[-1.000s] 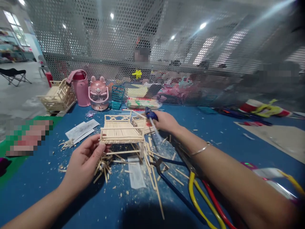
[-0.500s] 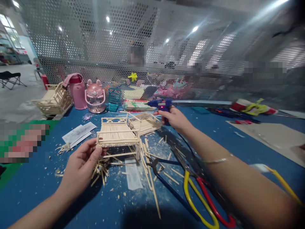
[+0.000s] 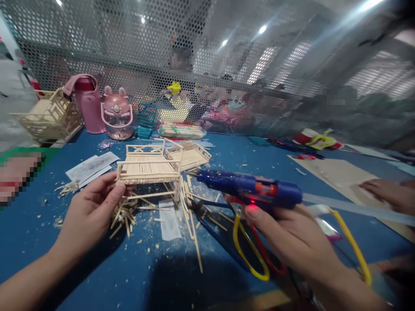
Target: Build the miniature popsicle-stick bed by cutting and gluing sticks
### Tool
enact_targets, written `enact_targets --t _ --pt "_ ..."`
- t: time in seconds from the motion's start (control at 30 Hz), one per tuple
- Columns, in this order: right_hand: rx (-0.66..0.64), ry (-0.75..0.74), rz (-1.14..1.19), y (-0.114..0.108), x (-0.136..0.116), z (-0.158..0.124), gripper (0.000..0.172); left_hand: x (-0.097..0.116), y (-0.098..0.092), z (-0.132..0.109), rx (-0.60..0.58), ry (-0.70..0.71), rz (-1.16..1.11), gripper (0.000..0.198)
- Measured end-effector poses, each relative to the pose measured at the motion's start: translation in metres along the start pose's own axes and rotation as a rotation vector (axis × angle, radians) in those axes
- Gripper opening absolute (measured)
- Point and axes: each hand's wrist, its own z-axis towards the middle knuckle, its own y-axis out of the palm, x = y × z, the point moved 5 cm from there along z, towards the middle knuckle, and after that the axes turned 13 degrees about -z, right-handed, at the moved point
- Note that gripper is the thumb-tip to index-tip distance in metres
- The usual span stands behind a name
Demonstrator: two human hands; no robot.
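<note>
My left hand [image 3: 92, 211] pinches the left front corner of a small bed frame [image 3: 147, 166] built from thin wooden sticks, tilted a little above the table. My right hand [image 3: 285, 233] is wrapped round a blue glue gun [image 3: 240, 185]. Its nozzle points left, close to the frame's right front post, and a clear glue stick [image 3: 350, 207] juts from its back. Behind the frame lies a second stick-built piece [image 3: 191, 155]. Loose sticks [image 3: 125, 218] are scattered below the frame. Pliers [image 3: 210, 229] and yellow-and-red-handled scissors [image 3: 249, 250] lie partly under the glue gun.
At the back left stand a pink bottle [image 3: 89, 106], a clear bottle with ears [image 3: 117, 114] and a larger stick-built model [image 3: 48, 114]. Perforated metal mesh [image 3: 129, 52] rises behind the table. Another person's hand [image 3: 385, 192] rests on brown board [image 3: 330, 177] at right.
My right hand has brought the glue gun from the back of the table nearer to me, its nozzle now by the frame's right side. The view has shifted slightly; my left hand keeps its hold.
</note>
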Motion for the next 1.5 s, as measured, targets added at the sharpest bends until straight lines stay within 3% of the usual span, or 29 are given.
enact_targets --t 0.53,1.1,1.5 --pt "-0.061 -0.116 0.06 0.011 -0.013 0.009 0.026 0.001 0.001 -0.002 -0.013 -0.034 -0.019 0.038" --pt "0.05 -0.26 -0.057 0.008 -0.016 0.008 0.024 0.0 0.0 -0.002 -0.04 -0.011 0.012 0.041" --pt "0.062 -0.188 -0.048 0.005 -0.014 0.005 0.022 0.0 0.001 0.0 -0.032 0.016 -0.006 0.039"
